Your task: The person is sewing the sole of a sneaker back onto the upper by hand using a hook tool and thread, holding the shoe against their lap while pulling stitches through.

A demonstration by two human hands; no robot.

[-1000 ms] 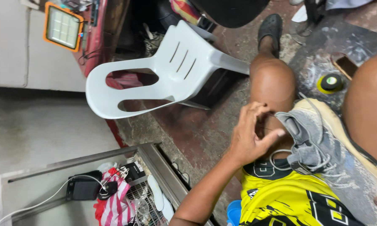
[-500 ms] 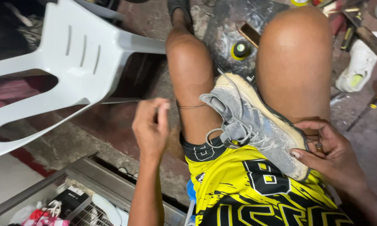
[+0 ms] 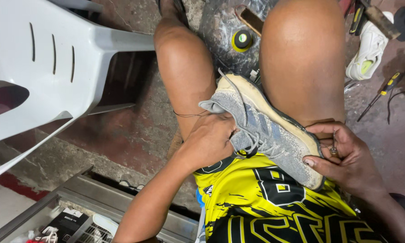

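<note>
The right hand [image 3: 346,157] has its grip pinched together on a small metal tool [image 3: 333,146] (its tip is hidden, likely an awl or needle) pressed against the sole edge of the grey knit sneaker [image 3: 265,130], while the left hand [image 3: 211,139] is clamped over the shoe's collar and laces. Half a second back the left hand hung apart from the shoe, drawing a thin thread [image 3: 189,114] out to the side; now it has closed on the upper, and the thread lies slack across the left thigh, so the shoe looks braced for work at the sole seam. The sneaker rests tilted across the lap, sole toward the right knee, over yellow-and-black shorts [image 3: 274,202]. Outward, a white plastic chair [image 3: 54,67] crowds the left side, and a metal frame edge [image 3: 99,198] sits below it. On the floor to the right lie a white shoe [image 3: 369,49] and a screwdriver [image 3: 382,92], with open concrete between them.
</note>
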